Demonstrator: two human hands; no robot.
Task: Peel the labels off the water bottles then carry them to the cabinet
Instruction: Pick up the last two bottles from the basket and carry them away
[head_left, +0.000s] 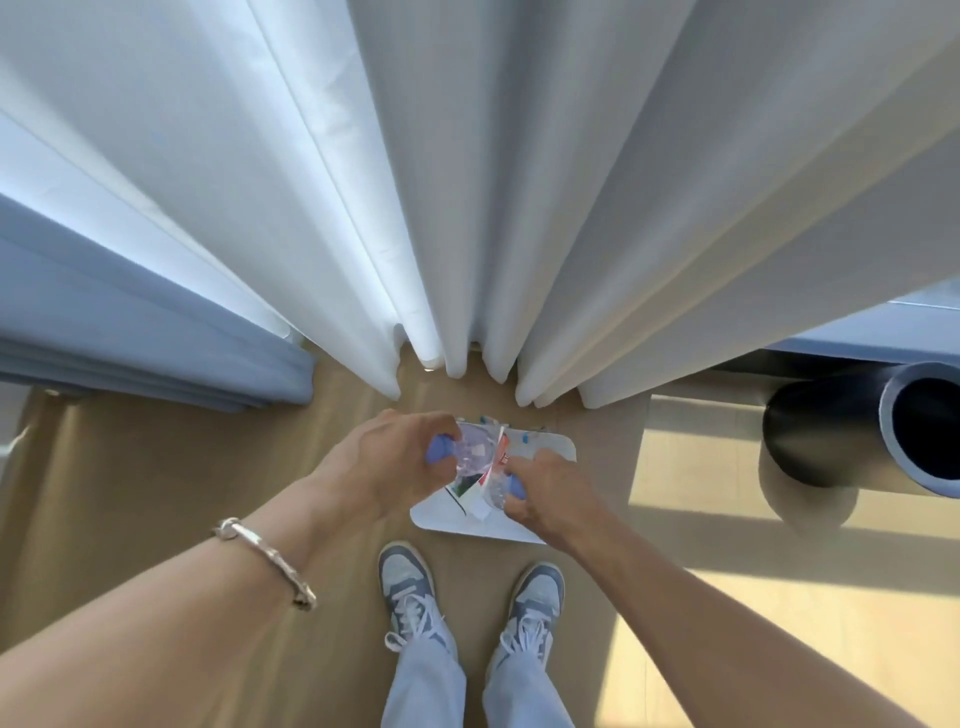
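Forearm (130, 623), left hand (395, 462), tan floor (156, 467), curtains (467, 182)

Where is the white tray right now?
The white tray lies on the floor at centre of the head view, just ahead of the shoes, under the left hand and right hand, each gripping a water bottle.

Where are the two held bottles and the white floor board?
left-hand bottle (471, 451), head view, clear shoulder.
right-hand bottle (516, 488), head view, blue cap.
white board (553, 448), head view, bare far corner.
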